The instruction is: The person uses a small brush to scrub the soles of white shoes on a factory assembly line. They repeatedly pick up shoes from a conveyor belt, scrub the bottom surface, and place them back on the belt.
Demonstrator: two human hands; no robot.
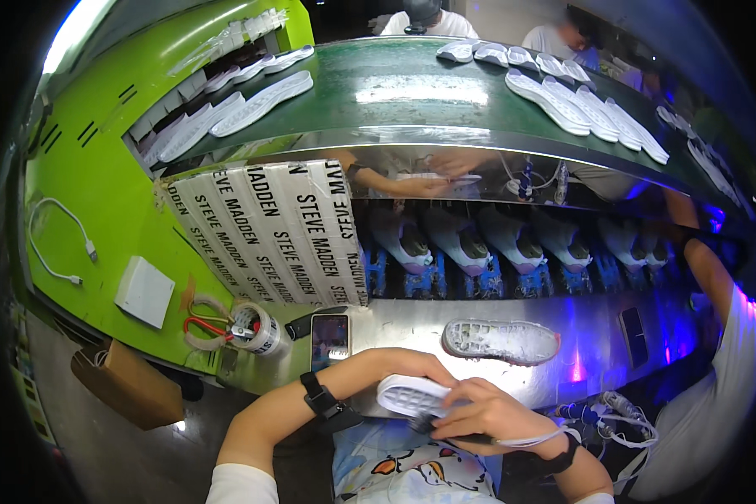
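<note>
A white shoe sole (405, 395) is held up close to my body, its gridded hollow side showing. My left hand (422, 366) is closed round its far edge, with most of the fingertips hidden. Over the sole's right end bends my right hand (489, 410), fingers curled round a small black brush (423, 423). The dark bristles are at the sole's lower edge; whether they touch it I cannot tell. Just beyond my hands, a second sole (502, 342), whitish with a gridded face, lies on the metal bench (412, 323).
Several shoe uppers (521, 244) stand on blue supports beneath a green conveyor (378, 76) carrying white soles. At left are a printed carton (265, 235), a phone (330, 336) and a cup of tools (256, 328). A co-worker (706, 412) reaches in at right, near loose cables (622, 420).
</note>
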